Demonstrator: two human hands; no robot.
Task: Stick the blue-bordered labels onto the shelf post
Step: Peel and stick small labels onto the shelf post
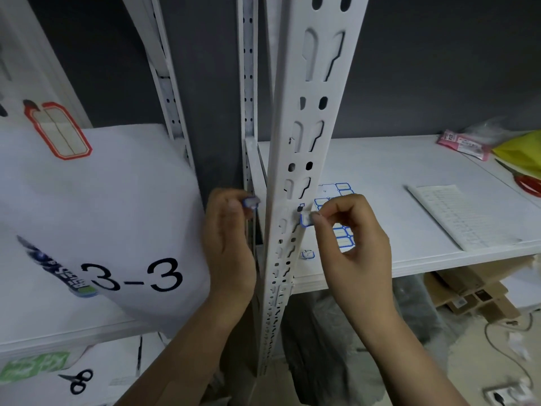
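Nearest, the left hand (228,247) is just left of the white slotted metal shelf post (304,177), its thumb and fingertips pinching a small blue-bordered white label (251,202) that stays clear of the post. Just right of the post, the right hand (354,247) pinches a second blue-bordered label (306,220) between thumb and forefinger, its other fingers loosely curled. This label's free end lies against the post's right edge, though whether it is stuck down cannot be told. Below it, close to the post's right side, a loose blue-bordered label (307,254) lies on the white shelf board (395,171). Behind the right hand, a sheet of blue-bordered labels (336,189) lies flat on the board. Farther right of the post is a printed white paper sheet (462,215). To the post's left leans a large white bag marked "3-3" (87,215).
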